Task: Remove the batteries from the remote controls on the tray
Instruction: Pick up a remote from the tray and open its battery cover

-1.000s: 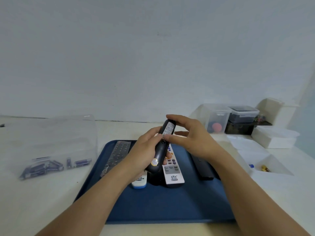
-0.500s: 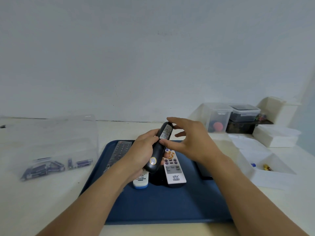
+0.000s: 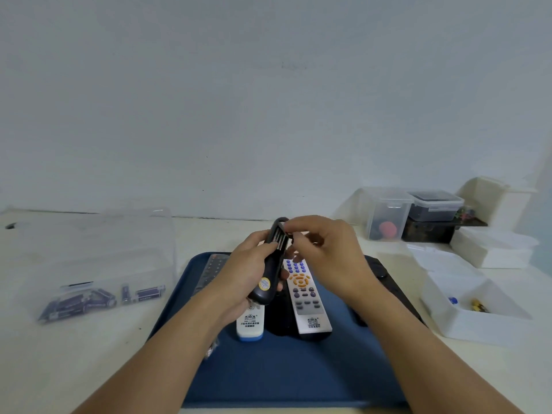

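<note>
Remote, black (image 3: 270, 270): held above the tray, back side up, tilted with its far end toward 12 o'clock; round sticker near its near end; battery bay at the far end uncovered, with metallic lengthwise shapes inside, too blurred to count.
Left hand (image 3: 249, 271): wrapped round the black remote's lower half from 9 o'clock, thumb laid across its back.
Right hand (image 3: 327, 255): at 3 o'clock of the remote's far end, fingers curled, fingertips (image 3: 289, 228) at the bay's edge; whether pinching anything, cannot tell.
Tray (image 3: 292, 380): dark blue, centre of the tabletop, under both hands.
White remote (image 3: 304, 294): on the tray, buttons up, purple and orange keys, long axis running 12 to 6 o'clock.
Small white remote (image 3: 250, 322): on the tray with a blue near end, at 9 o'clock of the white remote, partly hidden by the left hand.
Dark remote (image 3: 280, 319): flat on the tray between those two, mostly covered.
Grey remote (image 3: 210, 268): at the tray's 10 o'clock, partly behind the left wrist.
Black remote at right (image 3: 380, 271): at the tray's 2 o'clock edge, mostly hidden by the right forearm.
Clear box (image 3: 89, 258): on the tabletop at 9 o'clock of the tray, purple batteries (image 3: 86, 301) lying inside.
White bin (image 3: 466, 306): at 3 o'clock of the tray, small blue and yellow items inside.
Lidded containers (image 3: 412, 213): at 2 o'clock by the wall, one with something red inside.
</note>
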A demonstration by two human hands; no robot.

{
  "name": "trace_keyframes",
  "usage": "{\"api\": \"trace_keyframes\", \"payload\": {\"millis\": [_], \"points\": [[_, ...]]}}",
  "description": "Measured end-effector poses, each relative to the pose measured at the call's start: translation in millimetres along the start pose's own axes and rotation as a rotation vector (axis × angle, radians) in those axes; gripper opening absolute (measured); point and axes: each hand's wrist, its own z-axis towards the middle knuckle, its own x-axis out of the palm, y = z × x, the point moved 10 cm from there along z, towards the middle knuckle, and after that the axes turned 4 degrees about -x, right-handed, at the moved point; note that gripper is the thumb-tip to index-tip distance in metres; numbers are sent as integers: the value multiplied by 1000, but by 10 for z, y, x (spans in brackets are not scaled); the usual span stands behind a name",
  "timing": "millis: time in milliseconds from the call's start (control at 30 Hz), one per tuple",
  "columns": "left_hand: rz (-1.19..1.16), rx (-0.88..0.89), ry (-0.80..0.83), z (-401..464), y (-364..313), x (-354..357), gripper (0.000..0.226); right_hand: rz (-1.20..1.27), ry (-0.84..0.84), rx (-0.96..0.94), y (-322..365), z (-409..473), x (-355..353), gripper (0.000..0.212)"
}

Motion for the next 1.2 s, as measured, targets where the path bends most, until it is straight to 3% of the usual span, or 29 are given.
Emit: {"api": "trace_keyframes", "payload": {"millis": [67,133,267,433,567,767,833,967,1200], "points": [[-66,7,-56,6,-32,-72,22,249,-52,250,-245,-2,-107,18],[-100,36,-119,2,-78,-151,25,461,2,452,-443,-66,-89,12],[-34,116,-204,-25,-200,-263,29,547,241,633,-544,-247,105,16],[-47,107,-145,-59,-208,-177,27,124,472,506,-430,-321,232,21],[-33,105,-46,-68,-204,-65,23,-244,356,277,-298,-109,26,17],[-14,89,111,-112,-157,128,35,-70,-123,147,-90,27,-439,15],[3,92,148,-130,-141,180,37,18,-128,77,66,32,-400,20],[-43,49,222,-154,-81,266,32,-45,-35,-20,266,3,-241,24],[-48,88,210,-149,-96,268,33,-74,-38,-67,315,-19,-181,27]]}}
